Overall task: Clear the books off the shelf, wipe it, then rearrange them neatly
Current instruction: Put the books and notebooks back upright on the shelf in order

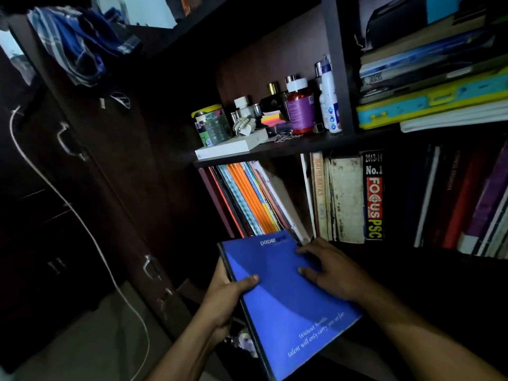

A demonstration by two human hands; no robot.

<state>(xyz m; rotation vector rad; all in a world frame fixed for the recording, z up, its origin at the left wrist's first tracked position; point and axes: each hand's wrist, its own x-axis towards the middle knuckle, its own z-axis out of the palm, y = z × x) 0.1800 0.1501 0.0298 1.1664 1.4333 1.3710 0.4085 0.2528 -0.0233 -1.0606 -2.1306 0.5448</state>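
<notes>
The room is dim, a dark wooden bookcase ahead of me. On its lower shelf (384, 247) leaning notebooks (255, 199) stand at the left end and upright books (346, 199) toward the middle. I hold a blue notebook (286, 303) just below that shelf's front edge: my left hand (228, 301) grips its spine side, thumb on the cover, and my right hand (330, 273) lies flat on top, fingers spread. I should keep it level and support it underneath. I cannot tell whether it is coming out or going in; the shelf's right end is cut off.
</notes>
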